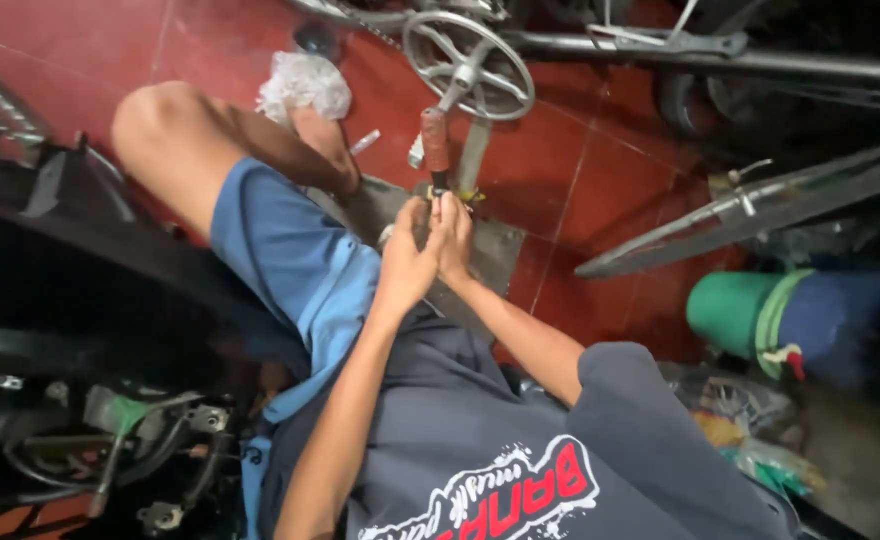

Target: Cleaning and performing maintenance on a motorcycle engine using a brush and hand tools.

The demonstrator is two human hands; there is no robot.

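Observation:
My left hand and my right hand meet over a grey mat on the red tile floor. Both are closed around the dark lower shaft of a screwdriver, whose reddish-brown handle stands free above my fingers. A small yellow piece shows just beyond my right fingers. What lies under the fingertips is hidden. My bent knee in blue shorts is to the left of my hands, and my foot rests on the mat's far corner.
A bicycle chainring and crank lie just beyond the screwdriver, with frame tubes behind. A crumpled plastic bag sits by the foot. A long metal bar and a green-and-blue roll are right; a black motorcycle fills the left.

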